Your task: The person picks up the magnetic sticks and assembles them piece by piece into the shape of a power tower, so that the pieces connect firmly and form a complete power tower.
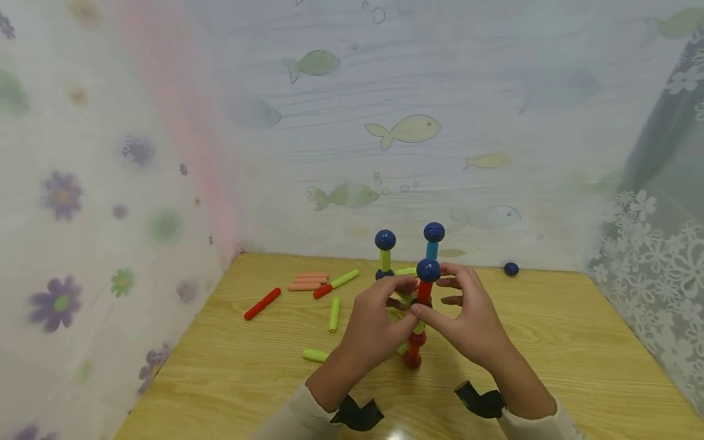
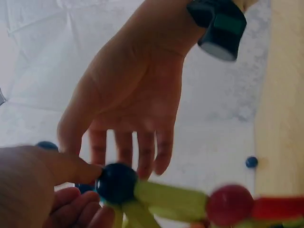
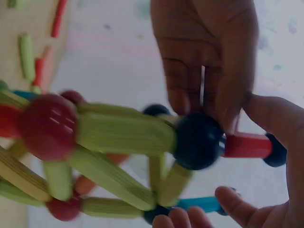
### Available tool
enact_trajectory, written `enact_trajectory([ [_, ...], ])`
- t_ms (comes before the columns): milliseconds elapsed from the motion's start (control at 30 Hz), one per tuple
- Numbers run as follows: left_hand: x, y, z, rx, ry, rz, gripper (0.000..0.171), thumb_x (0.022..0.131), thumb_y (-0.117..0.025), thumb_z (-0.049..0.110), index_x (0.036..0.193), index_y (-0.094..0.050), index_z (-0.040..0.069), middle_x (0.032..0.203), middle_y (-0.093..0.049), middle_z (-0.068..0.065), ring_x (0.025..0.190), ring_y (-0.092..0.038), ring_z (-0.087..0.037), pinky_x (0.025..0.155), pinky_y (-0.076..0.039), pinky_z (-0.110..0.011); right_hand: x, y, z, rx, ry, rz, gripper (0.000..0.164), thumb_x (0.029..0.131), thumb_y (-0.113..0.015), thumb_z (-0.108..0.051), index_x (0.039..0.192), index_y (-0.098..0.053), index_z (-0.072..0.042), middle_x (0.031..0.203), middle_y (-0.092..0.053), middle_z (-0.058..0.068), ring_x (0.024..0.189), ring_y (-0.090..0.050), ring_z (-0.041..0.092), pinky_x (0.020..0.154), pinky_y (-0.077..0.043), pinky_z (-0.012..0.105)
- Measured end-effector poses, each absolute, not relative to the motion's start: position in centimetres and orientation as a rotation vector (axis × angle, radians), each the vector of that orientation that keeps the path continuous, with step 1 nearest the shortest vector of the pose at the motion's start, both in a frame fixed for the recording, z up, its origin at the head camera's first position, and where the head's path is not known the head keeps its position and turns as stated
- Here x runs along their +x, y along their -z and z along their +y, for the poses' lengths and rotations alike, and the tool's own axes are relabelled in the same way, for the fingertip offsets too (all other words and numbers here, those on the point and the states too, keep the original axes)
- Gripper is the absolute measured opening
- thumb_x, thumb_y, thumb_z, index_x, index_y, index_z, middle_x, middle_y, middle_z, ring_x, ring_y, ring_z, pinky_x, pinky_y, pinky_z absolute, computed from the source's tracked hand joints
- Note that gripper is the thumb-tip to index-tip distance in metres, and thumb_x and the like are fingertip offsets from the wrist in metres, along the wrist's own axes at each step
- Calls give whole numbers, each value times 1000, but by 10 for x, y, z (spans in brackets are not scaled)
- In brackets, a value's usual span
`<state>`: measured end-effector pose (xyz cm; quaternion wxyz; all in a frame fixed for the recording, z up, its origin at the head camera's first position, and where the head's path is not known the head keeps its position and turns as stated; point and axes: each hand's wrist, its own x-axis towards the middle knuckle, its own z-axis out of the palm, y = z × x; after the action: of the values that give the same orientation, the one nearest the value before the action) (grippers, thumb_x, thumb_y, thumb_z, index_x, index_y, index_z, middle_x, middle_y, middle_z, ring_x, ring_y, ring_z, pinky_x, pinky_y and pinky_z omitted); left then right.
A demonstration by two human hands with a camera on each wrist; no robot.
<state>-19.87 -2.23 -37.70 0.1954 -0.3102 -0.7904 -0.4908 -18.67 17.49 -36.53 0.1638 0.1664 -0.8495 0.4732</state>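
A standing frame of rods and balls [image 3: 126, 133], a stick-and-ball building toy, rises between the two hands. My left hand [image 1: 376, 318] holds a blue ball [image 3: 197, 141] at an upper joint; its thumb presses one side in the left wrist view. From that joint a short red rod [image 1: 425, 291] stands up, capped by another blue ball [image 1: 428, 270]. My right hand [image 1: 467, 311] is spread around the red rod, its thumb tip close to the joint and its fingers largely extended. Behind are a light-blue rod [image 1: 432, 250] and a yellow-green rod [image 1: 385, 260], both ball-topped.
Left of the frame lie orange rods [image 1: 308, 282], a red rod [image 1: 262, 304], a joined red and green rod [image 1: 337, 284] and loose green rods [image 1: 333, 315]. A lone blue ball [image 1: 511, 269] sits at the back right. Printed fabric walls [image 1: 330, 153] border the wooden table [image 1: 594, 342].
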Motion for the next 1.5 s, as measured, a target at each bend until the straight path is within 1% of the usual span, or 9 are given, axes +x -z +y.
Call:
enact_trajectory([
  [133,-210,393,-61,-818,1384,-2268,25,94,-73,8,119,-70,10,109,-73,0,99,-68,-16,78,-61,-29,-186,382,166,385,-1381,-2489,74,88,-84,-42,144,-47,-12,142,-44,11,130,-56,34,98,-55,56],
  [267,-237,413,-112,-557,1322,-2491,10,96,-72,11,106,-73,13,99,-72,5,90,-68,-13,74,-59,-31,-187,391,159,351,-1349,-2466,73,86,-84,-45,141,-49,-13,139,-50,7,124,-63,32,94,-58,52],
  [433,-269,443,-154,-340,1235,-2865,5,96,-75,13,100,-74,10,92,-71,0,81,-66,-16,70,-57,-35,-186,394,161,340,-1288,-2407,63,87,-86,-34,137,-53,-13,132,-60,3,116,-69,28,93,-59,48],
  [633,-283,468,-156,-237,1129,-3030,27,92,-80,34,82,-70,11,70,-58,2,59,-51,-13,54,-42,-28,-184,397,168,341,-1253,-2373,52,91,-81,-22,135,-56,-9,123,-70,4,110,-72,25,92,-60,46],
  [833,-279,464,-149,-228,1052,-3055,11,92,-78,21,95,-76,11,90,-70,0,72,-61,-14,63,-51,-30,-191,395,180,402,-1366,-2352,36,95,-76,-15,128,-64,-8,117,-71,5,107,-74,24,92,-60,36],
  [1033,-277,454,-149,-359,1110,-3104,24,96,-75,21,115,-77,6,108,-74,-5,93,-69,-19,79,-59,-41,-197,393,192,409,-1453,-2395,32,96,-74,-14,127,-68,-10,116,-73,6,107,-74,24,91,-55,20],
  [1233,-278,448,-160,-586,1228,-3186,20,99,-70,15,115,-78,5,107,-75,-5,92,-69,-18,81,-59,-42,-198,393,194,416,-1441,-2414,34,97,-74,-17,129,-68,-10,114,-74,4,104,-73,21,90,-55,21],
  [1367,-274,430,-167,-802,1448,-3062,29,101,-67,15,126,-72,0,112,-74,-10,93,-71,-28,78,-60,-37,-197,392,194,411,-1430,-2423,35,97,-74,-18,130,-67,-10,112,-75,3,102,-72,20,90,-56,21],
  [1500,-254,396,-160,-980,1636,-2736,30,97,-75,17,125,-73,6,112,-73,-8,98,-73,-28,82,-61,-34,-196,391,194,413,-1429,-2425,36,96,-75,-18,130,-67,-10,112,-75,3,102,-72,19,90,-56,21],
])
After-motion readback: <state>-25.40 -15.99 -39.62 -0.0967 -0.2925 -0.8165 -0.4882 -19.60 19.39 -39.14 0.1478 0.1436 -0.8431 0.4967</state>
